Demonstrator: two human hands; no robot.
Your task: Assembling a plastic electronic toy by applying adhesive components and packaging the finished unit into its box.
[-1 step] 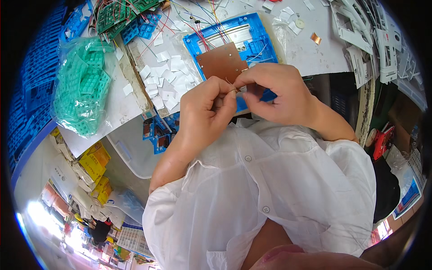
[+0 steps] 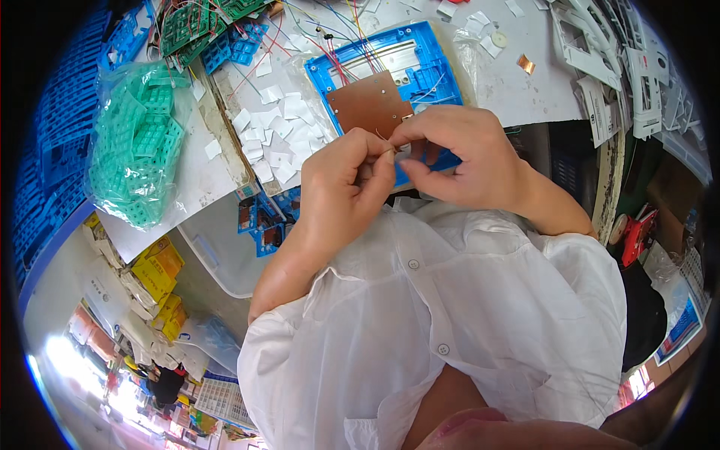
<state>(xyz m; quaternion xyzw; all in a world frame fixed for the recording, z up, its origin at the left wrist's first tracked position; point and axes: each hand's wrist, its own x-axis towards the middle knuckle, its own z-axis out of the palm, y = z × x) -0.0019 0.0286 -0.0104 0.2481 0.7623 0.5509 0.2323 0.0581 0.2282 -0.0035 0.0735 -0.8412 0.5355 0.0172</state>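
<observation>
My left hand (image 2: 349, 180) is closed in a pinch on a thin wire (image 2: 381, 136), at the near edge of a brown circuit board (image 2: 367, 105). Close beside it, my right hand (image 2: 461, 154) has its forefinger tip by the wire, with the thumb held apart below. Between the fingertips a tiny piece is too small to make out. The board lies on a blue plastic housing (image 2: 442, 79), which rests on clear plastic wrap. Red, blue and yellow wires (image 2: 352, 49) run from the far side of the housing. My hands hide its near part.
White paper squares (image 2: 281, 127) lie scattered left of the housing. Farther left are a bag of green plastic parts (image 2: 139, 142), green circuit boards (image 2: 187, 30) and stacked blue parts (image 2: 64, 142). White plastic panels (image 2: 592, 60) stand at the far right. A copper-coloured piece (image 2: 526, 64) lies nearer the middle.
My right thumb has moved slightly away from the forefinger and the wire. The left hand stays nearly still, and the board and housing have not moved.
</observation>
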